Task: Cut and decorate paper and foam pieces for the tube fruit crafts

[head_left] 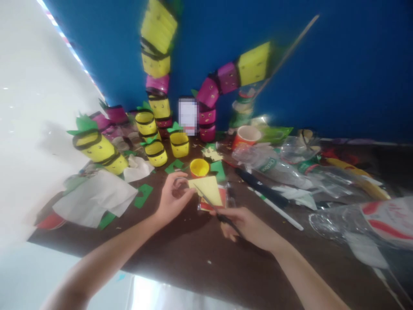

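You hold a pale yellow sheet of craft foam or card (208,189), cut to a rough triangle, just above the dark brown tabletop (193,254), in front of a small yellow plastic cup (199,167). Your left hand (172,199) pinches the sheet's left corner, thumb and fingers closed on it. Your right hand (248,226) is wrapped around the handles of a pair of dark scissors (216,209), whose blades lie across the sheet's lower edge; whether they are parted or closed is too blurred to tell.

The sheet looks light, thin and floppy, likely to bend or tear if gripped far from the cut, so a hold near the blade line, on the edge, should keep it flat. Under it lies a red-and-white scrap (204,206).

The yellow cup stands open, and its inside cannot be made out. An orange paper cup with a white lining (247,135) tips towards you, apparently empty. Behind stand yellow cylinder holders with black bands and green paper leaves (97,146), some stacked with magenta ones (209,92) against the blue wall (338,64); their contents are hidden. Green paper offcuts (143,194) and a white sheet of paper (95,198) lie left; clear crumpled plastic bottles (274,163) and a dark marker pen (261,187) lie right.
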A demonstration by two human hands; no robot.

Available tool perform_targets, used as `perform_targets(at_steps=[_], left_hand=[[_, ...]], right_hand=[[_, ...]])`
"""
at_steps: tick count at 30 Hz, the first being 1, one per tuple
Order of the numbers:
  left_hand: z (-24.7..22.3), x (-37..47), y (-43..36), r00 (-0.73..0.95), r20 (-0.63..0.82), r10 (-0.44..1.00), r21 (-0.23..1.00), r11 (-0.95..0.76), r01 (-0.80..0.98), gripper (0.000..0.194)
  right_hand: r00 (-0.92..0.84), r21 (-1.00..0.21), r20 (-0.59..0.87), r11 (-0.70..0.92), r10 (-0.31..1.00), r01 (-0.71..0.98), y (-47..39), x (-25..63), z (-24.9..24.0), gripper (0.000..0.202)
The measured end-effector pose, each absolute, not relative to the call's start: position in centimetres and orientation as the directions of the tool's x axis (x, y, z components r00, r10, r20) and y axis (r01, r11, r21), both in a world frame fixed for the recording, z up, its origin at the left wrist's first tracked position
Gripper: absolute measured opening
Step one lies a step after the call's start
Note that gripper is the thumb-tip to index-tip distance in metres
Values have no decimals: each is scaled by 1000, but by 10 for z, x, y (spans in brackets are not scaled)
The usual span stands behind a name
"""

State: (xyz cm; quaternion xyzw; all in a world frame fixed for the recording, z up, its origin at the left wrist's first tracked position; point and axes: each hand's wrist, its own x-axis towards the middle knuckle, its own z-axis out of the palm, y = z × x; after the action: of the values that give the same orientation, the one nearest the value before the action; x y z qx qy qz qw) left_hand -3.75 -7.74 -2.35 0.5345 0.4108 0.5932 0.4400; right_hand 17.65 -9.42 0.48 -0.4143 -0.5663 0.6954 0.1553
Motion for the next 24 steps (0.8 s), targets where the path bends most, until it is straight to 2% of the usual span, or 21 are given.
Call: perform_targets(at_steps=[24], left_hand=[[-21, -38, -77, -42, 288, 957, 958, -288, -1, 21]], right_hand=[[-627, -934, -355, -293, 693, 205, -95, 180, -8, 34]])
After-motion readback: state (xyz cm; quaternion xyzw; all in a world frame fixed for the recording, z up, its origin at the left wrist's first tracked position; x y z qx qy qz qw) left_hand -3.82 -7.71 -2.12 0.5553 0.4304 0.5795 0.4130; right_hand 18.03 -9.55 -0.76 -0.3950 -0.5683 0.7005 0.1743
